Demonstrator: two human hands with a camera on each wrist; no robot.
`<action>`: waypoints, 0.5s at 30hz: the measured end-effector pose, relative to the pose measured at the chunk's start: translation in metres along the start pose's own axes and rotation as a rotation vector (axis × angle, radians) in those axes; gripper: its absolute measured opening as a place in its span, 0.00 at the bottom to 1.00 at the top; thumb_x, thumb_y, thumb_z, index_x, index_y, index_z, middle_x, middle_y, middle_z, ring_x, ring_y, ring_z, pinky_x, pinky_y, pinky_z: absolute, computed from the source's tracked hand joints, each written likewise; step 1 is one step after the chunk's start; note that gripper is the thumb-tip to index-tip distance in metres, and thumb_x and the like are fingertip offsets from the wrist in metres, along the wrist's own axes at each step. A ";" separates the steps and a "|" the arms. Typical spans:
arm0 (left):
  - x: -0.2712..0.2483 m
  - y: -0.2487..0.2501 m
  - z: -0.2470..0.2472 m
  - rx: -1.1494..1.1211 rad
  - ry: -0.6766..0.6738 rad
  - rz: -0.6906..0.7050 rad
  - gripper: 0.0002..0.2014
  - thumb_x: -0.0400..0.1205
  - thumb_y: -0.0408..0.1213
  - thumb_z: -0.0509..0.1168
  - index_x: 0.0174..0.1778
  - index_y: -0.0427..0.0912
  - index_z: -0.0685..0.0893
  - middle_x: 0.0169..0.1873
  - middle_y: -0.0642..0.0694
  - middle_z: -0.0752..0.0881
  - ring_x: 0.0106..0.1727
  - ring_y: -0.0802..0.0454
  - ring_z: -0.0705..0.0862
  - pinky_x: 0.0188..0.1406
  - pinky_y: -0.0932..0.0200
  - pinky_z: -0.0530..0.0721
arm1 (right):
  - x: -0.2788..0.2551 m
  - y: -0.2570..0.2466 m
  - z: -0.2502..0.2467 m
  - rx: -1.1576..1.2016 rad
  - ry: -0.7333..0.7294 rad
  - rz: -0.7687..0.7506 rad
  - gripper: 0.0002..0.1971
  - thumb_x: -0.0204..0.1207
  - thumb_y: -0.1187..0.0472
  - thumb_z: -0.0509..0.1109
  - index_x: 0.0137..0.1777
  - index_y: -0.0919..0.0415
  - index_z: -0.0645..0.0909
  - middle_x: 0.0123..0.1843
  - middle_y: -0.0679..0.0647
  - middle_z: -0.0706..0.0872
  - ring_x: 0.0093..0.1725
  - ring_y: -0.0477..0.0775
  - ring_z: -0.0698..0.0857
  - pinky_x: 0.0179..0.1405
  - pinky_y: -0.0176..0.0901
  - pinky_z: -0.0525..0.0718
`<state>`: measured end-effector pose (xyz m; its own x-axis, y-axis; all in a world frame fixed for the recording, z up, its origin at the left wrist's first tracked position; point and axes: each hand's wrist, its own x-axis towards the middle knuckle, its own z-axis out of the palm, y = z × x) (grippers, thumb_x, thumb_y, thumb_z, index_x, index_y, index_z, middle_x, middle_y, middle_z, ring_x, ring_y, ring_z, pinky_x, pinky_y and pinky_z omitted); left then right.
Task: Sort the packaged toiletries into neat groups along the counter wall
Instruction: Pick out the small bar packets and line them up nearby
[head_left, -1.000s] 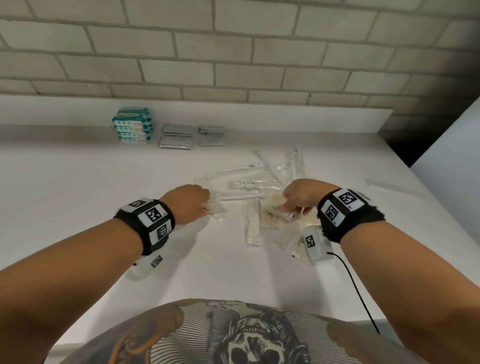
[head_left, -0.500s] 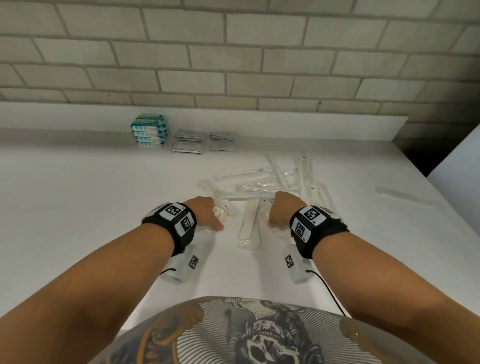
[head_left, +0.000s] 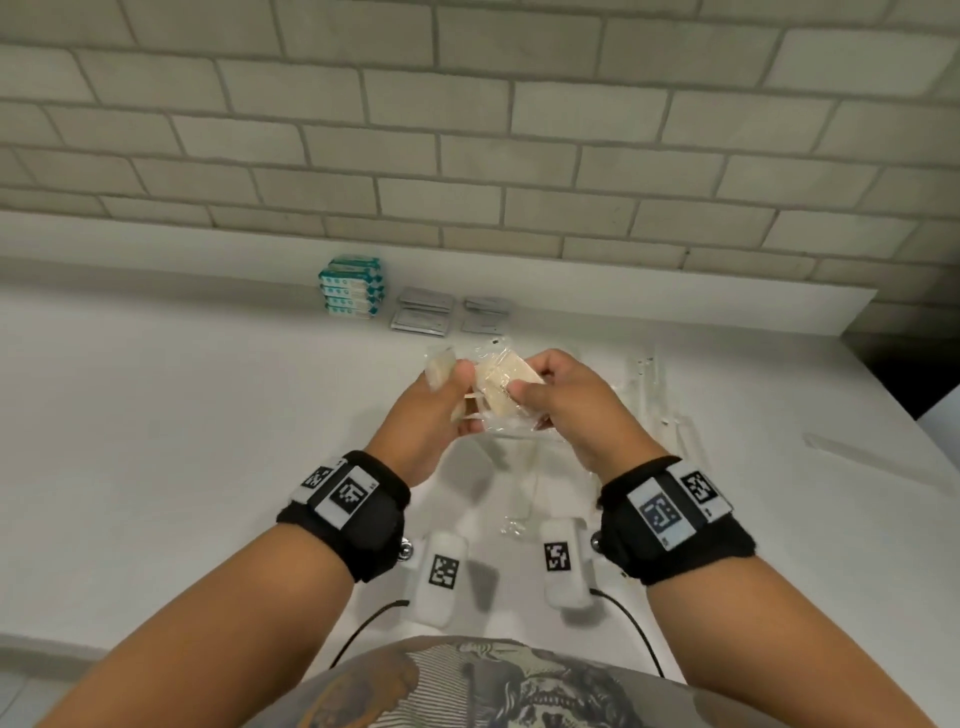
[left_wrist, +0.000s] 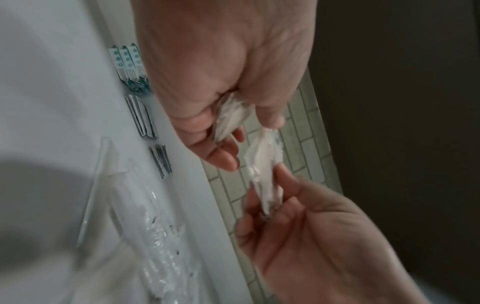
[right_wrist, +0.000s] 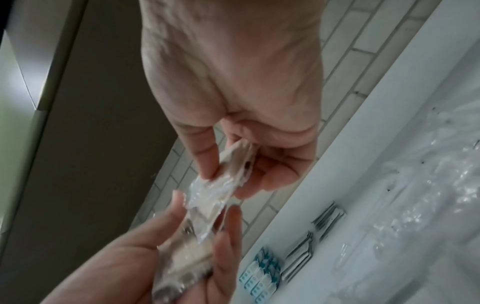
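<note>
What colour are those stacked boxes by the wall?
Teal and white stacked boxes, clearest in the head view.

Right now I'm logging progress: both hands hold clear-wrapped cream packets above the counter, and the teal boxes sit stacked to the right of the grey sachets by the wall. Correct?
Not quite. The head view shows the teal boxes stacked left of the grey sachets, not right. The rest holds: the left hand and right hand hold clear-wrapped cream packets above the counter.

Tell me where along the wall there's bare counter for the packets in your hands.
Bare counter runs right of the grey sachets along the backsplash to the corner, and left of the teal boxes. It is crowded between: boxes and sachets sit close together. The clear-wrapped items clutter the middle right.
</note>
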<state>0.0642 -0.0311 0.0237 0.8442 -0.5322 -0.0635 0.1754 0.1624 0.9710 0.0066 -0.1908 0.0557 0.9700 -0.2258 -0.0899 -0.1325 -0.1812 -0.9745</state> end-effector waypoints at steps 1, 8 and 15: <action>-0.001 0.001 -0.003 -0.027 -0.032 0.012 0.24 0.85 0.48 0.61 0.70 0.34 0.76 0.60 0.31 0.84 0.60 0.38 0.84 0.61 0.43 0.81 | 0.001 0.000 0.006 0.039 -0.004 -0.002 0.05 0.76 0.63 0.73 0.47 0.57 0.79 0.41 0.51 0.86 0.36 0.48 0.84 0.34 0.39 0.78; -0.008 0.010 -0.029 -0.135 -0.048 -0.005 0.16 0.81 0.28 0.66 0.66 0.35 0.79 0.52 0.38 0.87 0.53 0.43 0.87 0.50 0.53 0.87 | 0.007 -0.004 0.030 0.067 -0.161 0.079 0.07 0.81 0.60 0.70 0.50 0.60 0.73 0.42 0.55 0.90 0.42 0.61 0.92 0.34 0.48 0.86; -0.011 0.025 -0.062 -0.134 0.186 0.012 0.04 0.81 0.31 0.68 0.47 0.43 0.79 0.45 0.44 0.83 0.42 0.50 0.87 0.45 0.54 0.84 | 0.015 -0.019 0.038 -0.080 -0.129 0.044 0.13 0.70 0.76 0.74 0.45 0.58 0.80 0.37 0.57 0.85 0.27 0.49 0.81 0.26 0.41 0.76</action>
<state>0.0911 0.0300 0.0347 0.9232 -0.3694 -0.1058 0.2204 0.2836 0.9333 0.0314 -0.1539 0.0652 0.9803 -0.1117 -0.1627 -0.1862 -0.2504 -0.9501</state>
